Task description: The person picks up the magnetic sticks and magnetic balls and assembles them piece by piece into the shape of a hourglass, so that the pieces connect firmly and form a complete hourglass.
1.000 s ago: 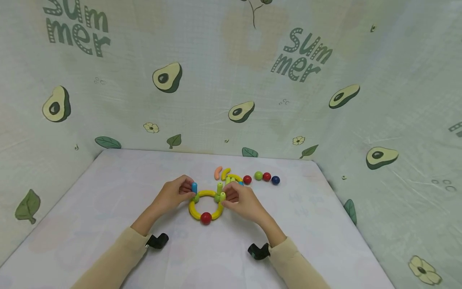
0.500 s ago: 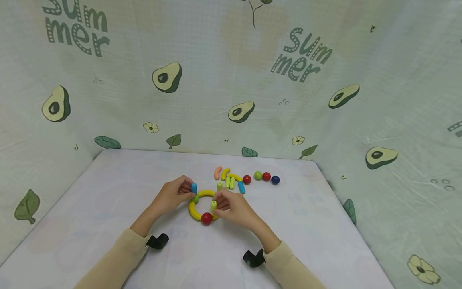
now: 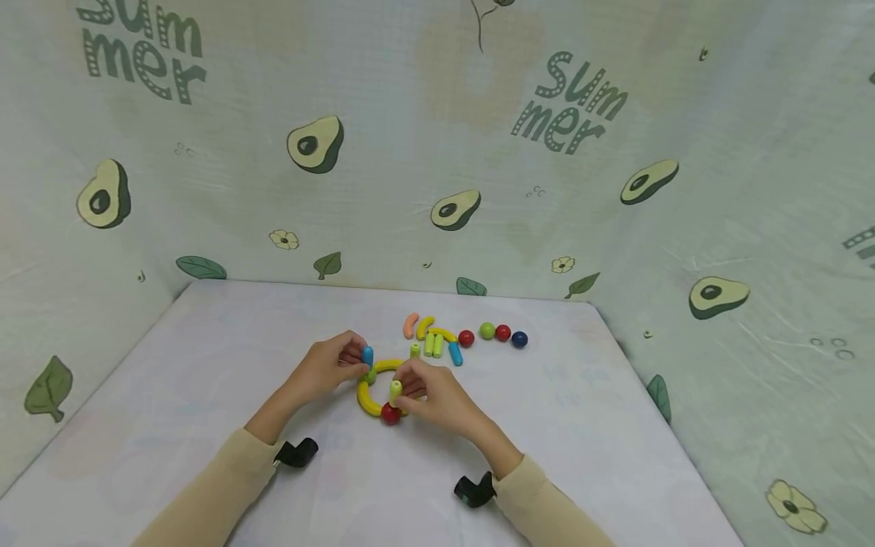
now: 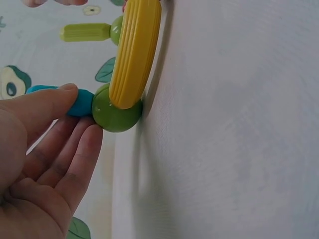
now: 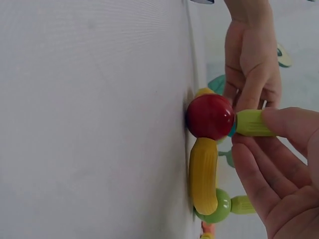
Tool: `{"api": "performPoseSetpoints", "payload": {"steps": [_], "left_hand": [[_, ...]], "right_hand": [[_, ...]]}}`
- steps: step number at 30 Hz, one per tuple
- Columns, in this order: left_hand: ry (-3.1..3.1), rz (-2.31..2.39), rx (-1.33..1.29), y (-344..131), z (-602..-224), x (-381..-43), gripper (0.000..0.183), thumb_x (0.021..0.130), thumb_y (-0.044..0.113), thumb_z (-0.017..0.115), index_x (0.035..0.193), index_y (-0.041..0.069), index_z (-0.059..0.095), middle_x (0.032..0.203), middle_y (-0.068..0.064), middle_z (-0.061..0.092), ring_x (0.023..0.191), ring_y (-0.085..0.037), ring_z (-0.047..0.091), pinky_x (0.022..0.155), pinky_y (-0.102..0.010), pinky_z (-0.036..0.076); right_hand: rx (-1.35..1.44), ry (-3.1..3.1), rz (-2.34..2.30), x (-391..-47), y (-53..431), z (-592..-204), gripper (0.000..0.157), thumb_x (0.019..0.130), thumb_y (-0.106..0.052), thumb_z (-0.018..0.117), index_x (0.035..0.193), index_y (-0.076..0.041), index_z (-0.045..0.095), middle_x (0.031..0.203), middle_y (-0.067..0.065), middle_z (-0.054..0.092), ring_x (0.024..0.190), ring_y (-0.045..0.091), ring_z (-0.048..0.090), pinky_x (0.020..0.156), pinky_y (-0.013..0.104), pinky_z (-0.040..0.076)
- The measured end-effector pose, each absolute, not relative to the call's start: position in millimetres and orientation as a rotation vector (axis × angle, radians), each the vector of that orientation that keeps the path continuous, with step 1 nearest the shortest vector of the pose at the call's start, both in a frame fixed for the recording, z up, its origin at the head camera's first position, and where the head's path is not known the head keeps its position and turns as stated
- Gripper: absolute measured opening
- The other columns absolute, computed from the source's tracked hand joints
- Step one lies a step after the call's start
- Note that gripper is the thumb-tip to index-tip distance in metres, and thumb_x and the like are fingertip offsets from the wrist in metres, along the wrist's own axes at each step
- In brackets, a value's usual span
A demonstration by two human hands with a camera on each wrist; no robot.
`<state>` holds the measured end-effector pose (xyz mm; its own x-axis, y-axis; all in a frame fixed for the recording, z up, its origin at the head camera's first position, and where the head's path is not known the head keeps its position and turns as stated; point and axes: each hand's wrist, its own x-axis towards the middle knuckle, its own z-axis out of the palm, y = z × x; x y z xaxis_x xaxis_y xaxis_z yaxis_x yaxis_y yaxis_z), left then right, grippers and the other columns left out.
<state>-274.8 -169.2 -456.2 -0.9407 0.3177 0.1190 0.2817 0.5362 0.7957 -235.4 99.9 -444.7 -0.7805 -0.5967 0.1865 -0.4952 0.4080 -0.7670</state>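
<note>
A ring of yellow curved rods (image 4: 133,55) joined by balls lies on the table. My left hand (image 3: 333,366) pinches a blue rod (image 4: 79,104) between thumb and fingers; it stands up from a green ball (image 4: 117,114) of the ring. With thumb and fingertips, my right hand (image 3: 440,396) holds a light green rod (image 5: 251,123) upright, its lower end against the red ball (image 5: 208,117) at the ring's near side. Another light green rod (image 5: 242,204) stands on the second green ball (image 5: 222,206). In the head view my right hand hides the ring's right side.
Behind the ring lie two light green rods (image 3: 434,345), a blue rod (image 3: 455,353), yellow curved pieces (image 3: 425,327) and a pink curved piece (image 3: 410,325). Red, green and dark blue balls (image 3: 519,339) sit to the right. A printed cloth wall (image 3: 383,251) rises behind the table.
My right hand has moved left and nearer with the light green rod, from the ring's right side to the red ball. The left hand has stayed at the blue rod.
</note>
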Motion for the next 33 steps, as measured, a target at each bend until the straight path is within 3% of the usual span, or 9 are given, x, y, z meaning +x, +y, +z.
{"api": "performPoseSetpoints", "payload": {"steps": [21, 33], "left_hand": [[2.744, 1.384, 0.517, -169.5, -457.9, -276.5, 0.026, 0.097, 0.018, 0.08, 0.118, 0.012, 0.065, 0.11, -0.002, 0.073, 0.104, -0.019, 0.071, 0.094, -0.039, 0.061], [2.733, 1.386, 0.51, -168.6, -454.1, -273.4, 0.027, 0.097, 0.017, 0.08, 0.118, 0.01, 0.065, 0.109, -0.003, 0.073, 0.104, -0.02, 0.07, 0.095, -0.042, 0.061]], "right_hand": [[-1.026, 2.526, -1.279, -239.5, 102.3, -445.0, 0.025, 0.097, -0.011, 0.08, 0.115, -0.02, 0.064, 0.106, -0.01, 0.073, 0.099, 0.002, 0.07, 0.094, 0.029, 0.061], [-0.98, 2.521, -1.278, -240.7, 103.6, -447.9, 0.027, 0.098, -0.014, 0.079, 0.119, -0.021, 0.063, 0.11, -0.009, 0.074, 0.101, 0.006, 0.072, 0.093, 0.028, 0.061]]}}
